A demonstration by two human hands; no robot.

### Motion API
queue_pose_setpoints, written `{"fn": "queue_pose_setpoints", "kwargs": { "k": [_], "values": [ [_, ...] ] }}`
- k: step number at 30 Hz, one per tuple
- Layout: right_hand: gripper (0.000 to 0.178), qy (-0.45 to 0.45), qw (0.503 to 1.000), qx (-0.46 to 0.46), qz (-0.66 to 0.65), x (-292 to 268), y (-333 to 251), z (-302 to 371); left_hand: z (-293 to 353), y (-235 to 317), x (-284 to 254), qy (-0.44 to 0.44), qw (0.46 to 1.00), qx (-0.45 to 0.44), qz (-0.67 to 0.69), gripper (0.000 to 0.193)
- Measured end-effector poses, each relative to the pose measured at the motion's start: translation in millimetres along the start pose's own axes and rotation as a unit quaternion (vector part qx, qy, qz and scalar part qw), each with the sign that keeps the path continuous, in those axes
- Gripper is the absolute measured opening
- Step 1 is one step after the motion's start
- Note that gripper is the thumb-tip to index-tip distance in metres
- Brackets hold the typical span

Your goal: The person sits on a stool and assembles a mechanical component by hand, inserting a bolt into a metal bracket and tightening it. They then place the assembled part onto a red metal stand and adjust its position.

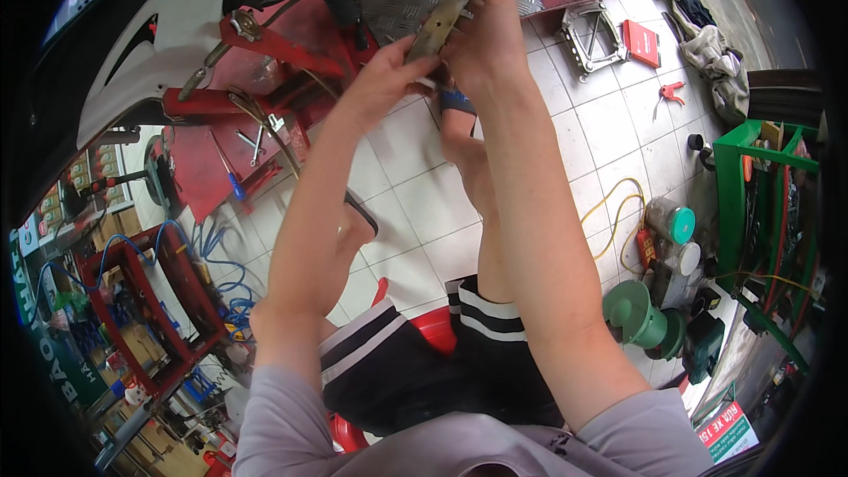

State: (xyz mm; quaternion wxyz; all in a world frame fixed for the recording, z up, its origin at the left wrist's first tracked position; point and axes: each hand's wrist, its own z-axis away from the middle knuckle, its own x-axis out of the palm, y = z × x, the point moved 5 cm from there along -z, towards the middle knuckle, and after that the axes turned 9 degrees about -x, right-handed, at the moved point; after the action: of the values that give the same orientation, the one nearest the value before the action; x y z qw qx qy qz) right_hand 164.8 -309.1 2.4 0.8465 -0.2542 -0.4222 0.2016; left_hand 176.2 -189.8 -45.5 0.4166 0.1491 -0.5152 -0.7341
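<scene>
A flat, narrow, dull metal part (436,28) with a small hole is held up in front of me, above the edge of the tread-plate ramp. My left hand (389,72) is closed on its lower end. My right hand (488,40) grips it from the right side, with the fingers bent around its upper end. Both hands are slightly smeared, and the part's far side is hidden. Beyond them at the upper left stands a motorbike (168,18) by a red metal stand (283,53).
Wrenches (257,146) and a blue-handled screwdriver (237,185) lie on a red plate at left. On the tiled floor at right are a metal frame (594,40), a red box (642,44), red-handled pliers (671,93) and a green container (632,314). A green rack (729,177) stands beyond.
</scene>
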Motion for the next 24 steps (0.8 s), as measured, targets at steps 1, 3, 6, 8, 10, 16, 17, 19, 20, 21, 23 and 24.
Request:
{"fn": "queue_pose_setpoints", "kwargs": {
  "k": [1, 3, 6, 8, 10, 16, 17, 19, 20, 21, 23, 24],
  "values": [
    [0.046, -0.022, 1.000, 0.010, 0.015, 3, 5, -1, 5, -6, -4, 0.015, 0.999, -0.011, 0.040, 0.029],
    [0.049, -0.048, 0.997, -0.003, 0.064, 9, 8, 3, 9, -37, -16, 0.045, 0.991, -0.032, 0.124, 0.026],
    [0.053, -0.048, 0.989, -0.064, 0.125, 6, 3, 4, 2, -84, -28, 0.088, 0.988, -0.032, 0.121, 0.018],
    [0.054, -0.042, 0.989, -0.089, 0.115, 3, -2, -2, -5, -113, -38, 0.128, 0.984, -0.058, 0.105, 0.017],
    [0.052, -0.039, 0.989, -0.103, 0.104, 2, -3, -5, -11, -137, -47, 0.160, 0.977, -0.100, 0.102, 0.018],
    [0.046, -0.055, 0.991, -0.103, 0.061, 7, -2, -6, -1, -178, -64, 0.163, 0.967, -0.185, 0.067, 0.021],
    [0.045, -0.055, 0.992, -0.098, 0.053, 5, -3, -8, 6, -176, -66, 0.115, 0.972, -0.206, -0.012, 0.021],
    [0.045, -0.060, 0.992, -0.093, 0.059, -2, -10, -14, 32, -159, -75, 0.014, 0.955, -0.245, -0.167, 0.023],
    [0.046, -0.064, 0.992, -0.092, 0.054, -1, -11, -13, 52, -152, -88, -0.035, 0.919, -0.261, -0.292, 0.024],
    [0.047, -0.062, 0.992, -0.098, 0.052, -3, -13, -13, 72, -142, -94, -0.075, 0.877, -0.298, -0.369, 0.024],
    [0.047, -0.065, 0.990, -0.112, 0.062, -2, -15, -11, 122, -134, -113, -0.126, 0.817, -0.354, -0.437, 0.026],
    [0.047, -0.069, 0.988, -0.119, 0.067, 0, -15, -10, 149, -134, -125, -0.139, 0.810, -0.373, -0.431, 0.027]
  ]
}}
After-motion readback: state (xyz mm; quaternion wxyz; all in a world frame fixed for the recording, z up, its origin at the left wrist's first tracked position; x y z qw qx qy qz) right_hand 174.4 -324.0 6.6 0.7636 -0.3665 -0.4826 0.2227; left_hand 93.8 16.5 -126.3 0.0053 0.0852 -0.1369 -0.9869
